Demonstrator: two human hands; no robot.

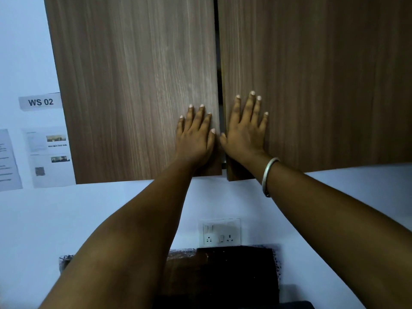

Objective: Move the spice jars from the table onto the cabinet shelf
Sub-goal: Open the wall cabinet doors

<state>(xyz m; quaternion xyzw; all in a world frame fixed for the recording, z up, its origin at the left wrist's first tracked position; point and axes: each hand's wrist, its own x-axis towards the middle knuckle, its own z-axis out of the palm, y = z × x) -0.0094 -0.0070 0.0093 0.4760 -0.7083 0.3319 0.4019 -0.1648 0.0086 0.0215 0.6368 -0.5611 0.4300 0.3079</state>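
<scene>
A wall cabinet with two wood-grain doors fills the upper view. My left hand (196, 134) lies flat on the left door (133, 85) near its inner lower corner, fingers spread and holding nothing. My right hand (245, 128) lies flat on the right door (323, 85) beside the narrow dark gap between the doors; a metal bangle circles that wrist. Both doors are nearly closed, so the shelf inside is hidden. No spice jars are in view.
Below the cabinet a white wall carries a switch and socket plate (221, 231). A dark table top (223, 275) lies under my arms. A "WS 02" label (40, 101) and printed sheets (49, 157) hang on the wall at left.
</scene>
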